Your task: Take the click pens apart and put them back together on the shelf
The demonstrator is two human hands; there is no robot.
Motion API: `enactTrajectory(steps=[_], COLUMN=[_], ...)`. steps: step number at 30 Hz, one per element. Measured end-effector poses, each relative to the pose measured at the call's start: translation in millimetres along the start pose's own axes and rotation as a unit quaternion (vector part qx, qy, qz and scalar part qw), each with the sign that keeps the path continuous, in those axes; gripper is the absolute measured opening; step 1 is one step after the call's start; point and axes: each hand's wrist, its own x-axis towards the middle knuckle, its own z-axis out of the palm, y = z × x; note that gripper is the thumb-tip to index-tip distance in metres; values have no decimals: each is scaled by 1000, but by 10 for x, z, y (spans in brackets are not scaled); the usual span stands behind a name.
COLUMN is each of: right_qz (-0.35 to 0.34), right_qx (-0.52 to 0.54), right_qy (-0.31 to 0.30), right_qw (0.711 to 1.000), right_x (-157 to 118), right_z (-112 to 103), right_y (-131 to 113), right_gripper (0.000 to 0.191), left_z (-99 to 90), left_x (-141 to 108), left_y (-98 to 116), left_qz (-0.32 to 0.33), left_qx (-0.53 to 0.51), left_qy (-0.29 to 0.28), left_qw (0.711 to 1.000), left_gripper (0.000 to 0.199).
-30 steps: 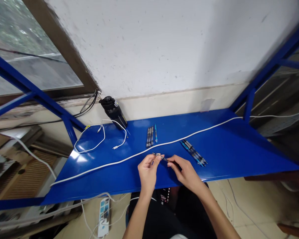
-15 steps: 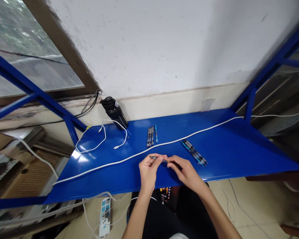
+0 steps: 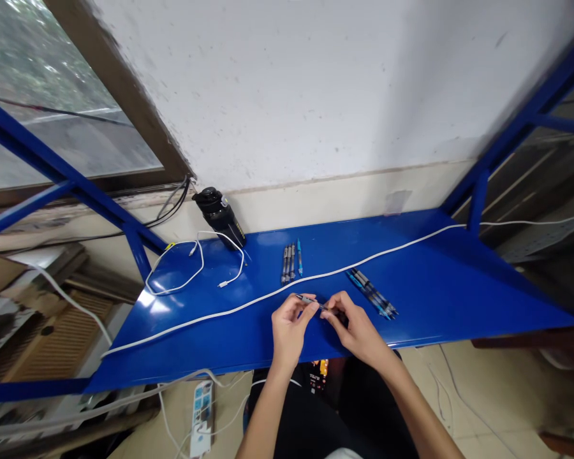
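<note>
Left hand [image 3: 287, 331] has one end of a pen [image 3: 307, 299] pinched between thumb and fingers, right hand [image 3: 356, 328] pinching the other end, both over the near part of a blue table [image 3: 435, 287]. Bunch of pens [image 3: 373, 294] lies near the right hand, then a white cable [image 3: 229, 312] runs across, four more pens [image 3: 288, 262] past it, black bottle [image 3: 219, 217] at the back by the wall [image 3: 291, 95].

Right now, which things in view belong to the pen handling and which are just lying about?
Likely job:
pen, held by left hand and right hand
row of pens beyond the long white cable
pen group beside the right hand

Likely lying about:
black drink bottle
white charging cable
long white cable
power strip on the floor
</note>
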Motion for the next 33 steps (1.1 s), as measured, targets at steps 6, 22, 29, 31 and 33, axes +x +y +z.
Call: enactTrajectory(steps=[6,22,29,31,33], right_qz=[-47,-21,-44,-37,-43], right_qx=[-56,-38,-57,-53,-69], right_qy=[-26,10,32,46,43], right_qw=[997,999,997,997,996], right_x=[4,-26,-27,-25,-21], right_z=[-2,19,34,37,30], right_y=[6,52,86,91,72], right_gripper=[27,14,16,13,20], left_z=[5,27,23,22,21], left_x=[5,-14,-19,-19,-15], left_y=[-5,14,22,28,32], left_qz=[9,-7,-10,-11,-9], left_qx=[4,-12,-5,-12,-18], left_qy=[6,-18,-15,-5,3], left_qw=[1000,1000,1000,1000,1000], left_gripper=[23,21,23,24,24])
